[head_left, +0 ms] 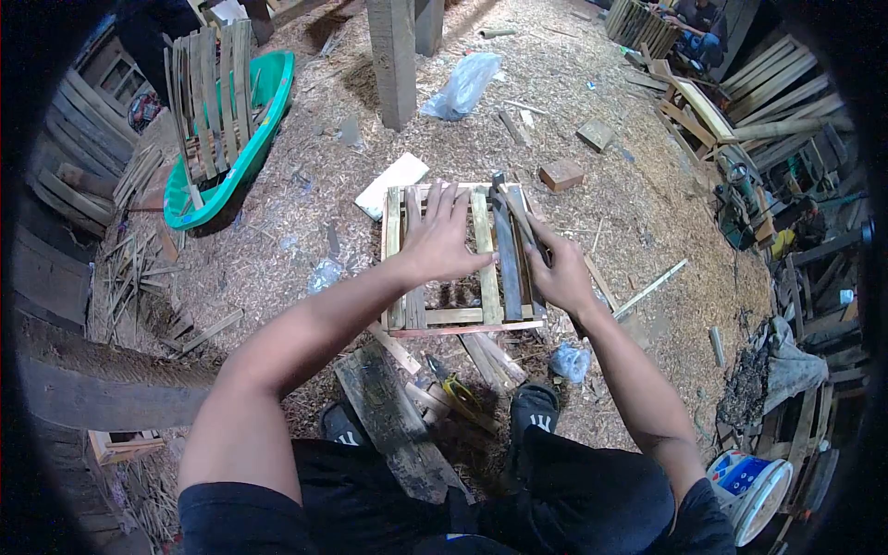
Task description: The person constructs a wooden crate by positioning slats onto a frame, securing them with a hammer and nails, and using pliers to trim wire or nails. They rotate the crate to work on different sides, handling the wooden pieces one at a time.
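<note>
A slatted wooden crate (490, 250) lies on the ground in front of me, with gaps between its strips. My left hand (442, 239) rests across its left and middle slats, fingers spread and holding nothing. Over the crate's right side, my right hand (560, 268) is wrapped around a hammer (514, 205). The hammer's head is by the crate's far edge, and its lower handle is hidden by the hand. A darker grey slat (507, 264) lies lengthwise beneath the hammer.
A worn plank (393, 416) and a yellow-and-black tool (462, 393) lie between my feet. A wooden block (561, 175) and a white slab (392, 185) sit beyond the crate. Farther off are a post (393, 65), a green tub (268, 129) holding slats, and a seated person (700, 32).
</note>
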### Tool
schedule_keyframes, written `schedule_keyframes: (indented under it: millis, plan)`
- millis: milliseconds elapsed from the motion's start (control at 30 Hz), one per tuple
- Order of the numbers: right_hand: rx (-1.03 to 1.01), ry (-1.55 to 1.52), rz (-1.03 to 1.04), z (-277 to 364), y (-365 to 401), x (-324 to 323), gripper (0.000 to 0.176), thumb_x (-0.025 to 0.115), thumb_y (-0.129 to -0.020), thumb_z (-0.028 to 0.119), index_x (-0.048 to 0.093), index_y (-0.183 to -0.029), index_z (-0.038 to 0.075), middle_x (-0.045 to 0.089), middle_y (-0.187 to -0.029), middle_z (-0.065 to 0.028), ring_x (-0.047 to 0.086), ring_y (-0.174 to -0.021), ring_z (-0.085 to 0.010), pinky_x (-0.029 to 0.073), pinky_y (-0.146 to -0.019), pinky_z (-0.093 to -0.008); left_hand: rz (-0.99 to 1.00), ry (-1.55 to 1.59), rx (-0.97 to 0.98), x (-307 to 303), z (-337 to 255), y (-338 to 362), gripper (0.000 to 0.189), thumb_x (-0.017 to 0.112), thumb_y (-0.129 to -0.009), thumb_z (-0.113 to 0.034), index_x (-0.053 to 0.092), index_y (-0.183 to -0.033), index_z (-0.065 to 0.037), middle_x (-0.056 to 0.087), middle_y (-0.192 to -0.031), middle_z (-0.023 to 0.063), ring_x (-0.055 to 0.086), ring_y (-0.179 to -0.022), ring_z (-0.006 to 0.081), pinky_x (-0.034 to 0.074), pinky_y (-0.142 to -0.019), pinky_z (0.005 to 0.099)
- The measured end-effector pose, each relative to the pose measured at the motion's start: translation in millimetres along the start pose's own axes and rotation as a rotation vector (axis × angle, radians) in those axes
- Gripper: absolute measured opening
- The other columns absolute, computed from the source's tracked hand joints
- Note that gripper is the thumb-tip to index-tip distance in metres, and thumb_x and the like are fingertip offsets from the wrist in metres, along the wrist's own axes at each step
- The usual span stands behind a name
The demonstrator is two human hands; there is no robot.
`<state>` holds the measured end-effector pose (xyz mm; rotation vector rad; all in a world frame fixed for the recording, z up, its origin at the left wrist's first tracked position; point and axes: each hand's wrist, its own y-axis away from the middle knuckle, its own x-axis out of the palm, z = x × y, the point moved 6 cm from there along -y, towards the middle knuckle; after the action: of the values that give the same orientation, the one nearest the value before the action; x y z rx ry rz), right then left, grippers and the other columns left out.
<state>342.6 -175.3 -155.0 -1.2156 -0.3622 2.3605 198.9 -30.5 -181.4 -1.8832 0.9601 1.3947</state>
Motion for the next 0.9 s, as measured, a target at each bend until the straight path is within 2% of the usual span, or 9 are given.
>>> schedule_keyframes:
  millis: [100, 167, 267, 400, 467, 600, 800, 867, 900]
  plan:
    - [0.168, -0.08, 0.131, -4.9, 1.4, 0.1, 0.045, 0.063, -0.097, 0.009, 0.059, -0.141, 0.0, 0.066, -0.131, -0.0293, 0.065, -0.123, -0.0421, 0.051, -0.105, -0.0439, -0.093, -0.026, 0.074, -4.5, -5.2, 16.1, 0.099, 0.064, -0.089, -0.066, 0.035, -0.155, 0.002, 0.035, -0.16, 0.0274, 0.018, -0.157, 0.0425, 0.006, -0.128, 0.0627]
    - [0.079, 0.021, 0.168, -6.4, 2.9, -2.1, 0.046, 0.063, -0.098, 0.011, 0.059, -0.143, 0.004, 0.07, -0.123, -0.0273, 0.07, -0.112, -0.0433, 0.055, -0.098, -0.045, -0.129, 0.004, 0.253, -1.2, -8.5, 23.2, 0.08, 0.066, -0.095, -0.055, 0.042, -0.154, -0.007, 0.037, -0.161, 0.0213, 0.025, -0.154, 0.0449, 0.021, -0.126, 0.0606]
    - [-0.042, 0.127, 0.262, -12.7, 3.7, -4.2, 0.049, 0.064, -0.098, 0.014, 0.057, -0.146, 0.009, 0.072, -0.112, -0.0233, 0.072, -0.095, -0.0423, 0.059, -0.085, -0.0466, -0.156, 0.018, 0.393, 8.8, -11.0, 31.9, 0.061, 0.062, -0.102, -0.044, 0.048, -0.152, -0.013, 0.043, -0.159, 0.0174, 0.032, -0.151, 0.0434, 0.03, -0.124, 0.0545]
    - [-0.234, 0.32, 0.423, -21.0, -0.5, -3.2, 0.067, 0.063, -0.095, 0.019, 0.043, -0.158, 0.023, 0.07, -0.108, -0.0163, 0.072, -0.081, -0.0394, 0.061, -0.072, -0.0488, -0.105, 0.123, 0.373, 4.7, -13.6, 38.8, 0.055, 0.058, -0.105, -0.041, 0.05, -0.151, -0.013, 0.045, -0.158, 0.0177, 0.038, -0.148, 0.0423, 0.032, -0.124, 0.0509]
    - [-0.28, 0.347, 0.447, -30.5, -9.9, -1.3, 0.069, 0.063, -0.093, 0.018, 0.041, -0.159, 0.024, 0.069, -0.109, -0.0158, 0.072, -0.079, -0.0383, 0.061, -0.071, -0.0481, -0.066, 0.115, 0.387, -4.3, -18.3, 40.5, 0.056, 0.052, -0.106, -0.042, 0.05, -0.149, -0.006, 0.046, -0.157, 0.0209, 0.037, -0.149, 0.04, 0.028, -0.127, 0.0483]
    - [-0.392, 0.464, 0.491, -44.7, -31.3, -1.2, 0.078, 0.063, -0.089, 0.017, 0.036, -0.162, 0.026, 0.068, -0.11, -0.014, 0.071, -0.074, -0.0355, 0.061, -0.067, -0.0464, -0.119, 0.09, 0.433, 6.6, -14.5, 36.1, 0.054, 0.052, -0.107, -0.04, 0.052, -0.146, -0.003, 0.045, -0.158, 0.0219, 0.042, -0.146, 0.0413, 0.033, -0.125, 0.0486]
    - [-0.539, 0.453, 0.602, -65.4, -47.0, 0.8, 0.086, 0.064, -0.086, 0.019, 0.03, -0.164, 0.029, 0.067, -0.108, -0.0102, 0.069, -0.066, -0.0303, 0.058, -0.058, -0.0435, 0.101, 0.243, 0.294, 9.5, -10.9, 29.4, 0.051, 0.058, -0.104, -0.037, 0.058, -0.138, 0.002, 0.051, -0.151, 0.0275, 0.054, -0.136, 0.0434, 0.041, -0.119, 0.0492]
    - [-0.533, 0.472, 0.547, -74.1, -53.4, 3.2, 0.087, 0.065, -0.086, 0.022, 0.03, -0.165, 0.03, 0.067, -0.108, -0.0075, 0.067, -0.063, -0.0276, 0.057, -0.055, -0.0413, -0.162, 0.153, 0.471, 6.7, -14.0, 32.4, 0.049, 0.063, -0.101, -0.033, 0.059, -0.139, -0.001, 0.049, -0.154, 0.0254, 0.055, -0.136, 0.0421, 0.045, -0.116, 0.0477]
    - [-0.531, 0.463, 0.552, -74.6, -56.3, 3.5, 0.087, 0.065, -0.086, 0.022, 0.03, -0.165, 0.03, 0.067, -0.108, -0.0075, 0.067, -0.063, -0.0276, 0.057, -0.055, -0.0413, -0.154, 0.155, 0.465, 6.3, -15.6, 31.2, 0.049, 0.063, -0.101, -0.033, 0.059, -0.139, -0.001, 0.049, -0.154, 0.0254, 0.055, -0.136, 0.0421, 0.045, -0.116, 0.0477]
